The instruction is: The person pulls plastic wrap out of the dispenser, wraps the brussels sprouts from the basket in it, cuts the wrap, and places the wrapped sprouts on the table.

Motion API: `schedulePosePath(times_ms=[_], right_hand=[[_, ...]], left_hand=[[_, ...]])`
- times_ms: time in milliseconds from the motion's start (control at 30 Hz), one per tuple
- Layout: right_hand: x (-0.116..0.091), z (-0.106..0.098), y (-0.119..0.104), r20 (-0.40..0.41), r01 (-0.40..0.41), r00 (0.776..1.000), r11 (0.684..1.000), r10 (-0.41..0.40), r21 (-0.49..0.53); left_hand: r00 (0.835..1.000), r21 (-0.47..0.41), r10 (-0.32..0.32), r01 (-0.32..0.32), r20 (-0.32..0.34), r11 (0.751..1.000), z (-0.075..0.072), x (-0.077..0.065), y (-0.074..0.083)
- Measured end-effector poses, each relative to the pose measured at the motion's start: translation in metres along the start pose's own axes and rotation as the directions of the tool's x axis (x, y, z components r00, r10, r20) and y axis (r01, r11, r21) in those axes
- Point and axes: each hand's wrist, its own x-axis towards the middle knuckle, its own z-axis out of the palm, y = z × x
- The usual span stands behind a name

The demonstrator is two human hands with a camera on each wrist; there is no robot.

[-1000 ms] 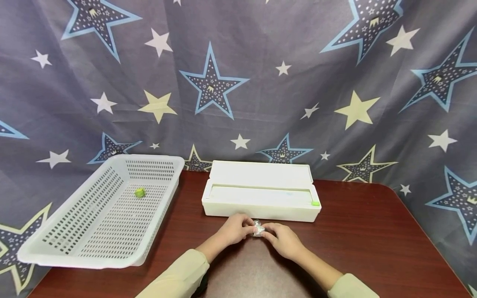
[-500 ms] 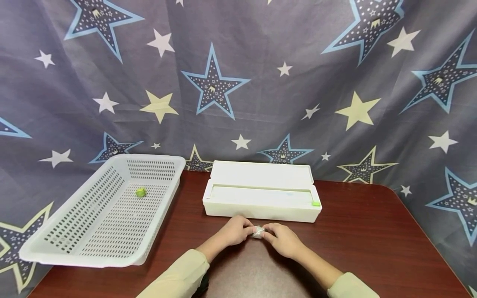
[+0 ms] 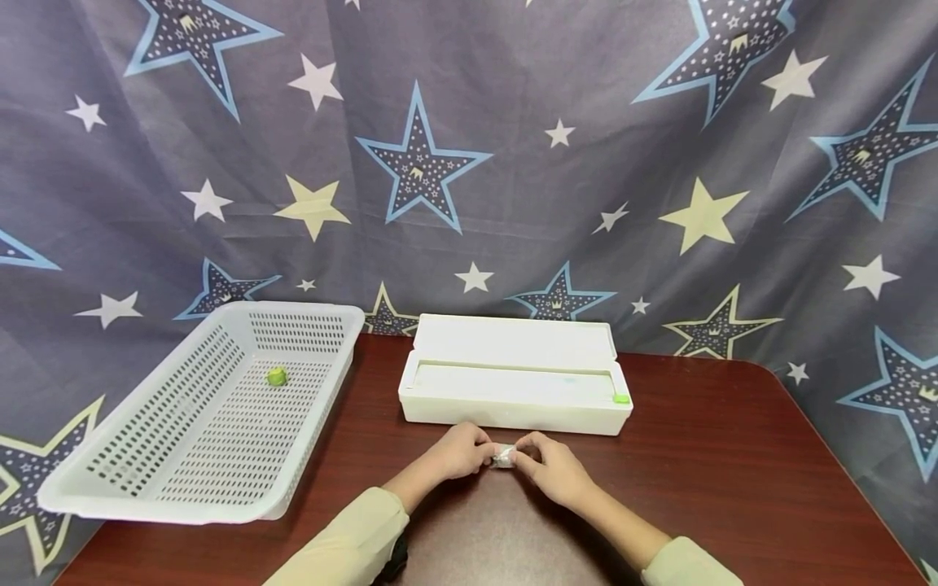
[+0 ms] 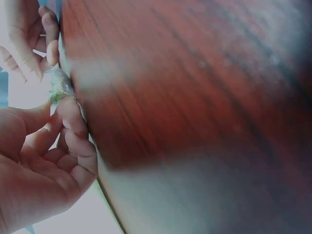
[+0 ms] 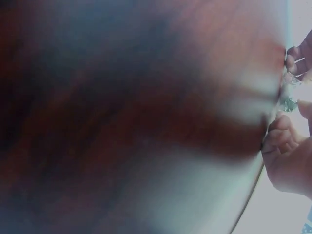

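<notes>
Head view: a small shiny piece (image 3: 502, 456) is pinched at opposite ends by left hand (image 3: 460, 452) and right hand (image 3: 555, 470), each grip clamped on it, near the white box (image 3: 515, 414). Its detail is blurred; in right wrist view, both hands are cut off.

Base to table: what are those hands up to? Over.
Left hand and right hand pinching small shiny bundle. Open white box just beyond. Nothing seen blocking them.
</notes>
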Motion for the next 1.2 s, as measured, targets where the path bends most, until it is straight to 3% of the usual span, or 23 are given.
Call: schedulePosePath(times_ms=[200,500,600,800,1033,1200], right_hand=[[0.001,0.003,-0.001,0.001,0.050,0.999,0.998,-0.050,-0.042],[0.010,0.008,-0.003,-0.008,0.075,0.997,0.997,-0.075,-0.011],[0.012,0.010,-0.005,-0.019,0.087,0.996,0.996,-0.087,-0.009],[0.012,0.013,-0.011,-0.015,0.093,0.996,0.994,-0.092,0.057],[0.012,0.012,-0.012,0.033,0.043,0.998,0.988,-0.049,0.149],[0.011,0.010,-0.011,0.054,0.028,0.998,0.985,-0.038,0.172]], left_hand=[[0.990,0.091,0.090,-0.080,-0.109,0.993,-0.002,-0.001,0.001],[0.984,0.142,0.174,-0.176,0.027,0.974,-0.012,-0.003,-0.002],[0.983,0.193,0.181,-0.180,0.011,0.965,-0.011,-0.003,-0.003],[0.989,0.289,0.143,-0.127,-0.033,0.949,-0.008,-0.002,-0.003],[0.978,0.365,0.208,-0.188,-0.018,0.912,-0.005,-0.001,-0.004],[0.981,0.394,0.195,-0.177,-0.005,0.902,-0.005,0.000,-0.002]])
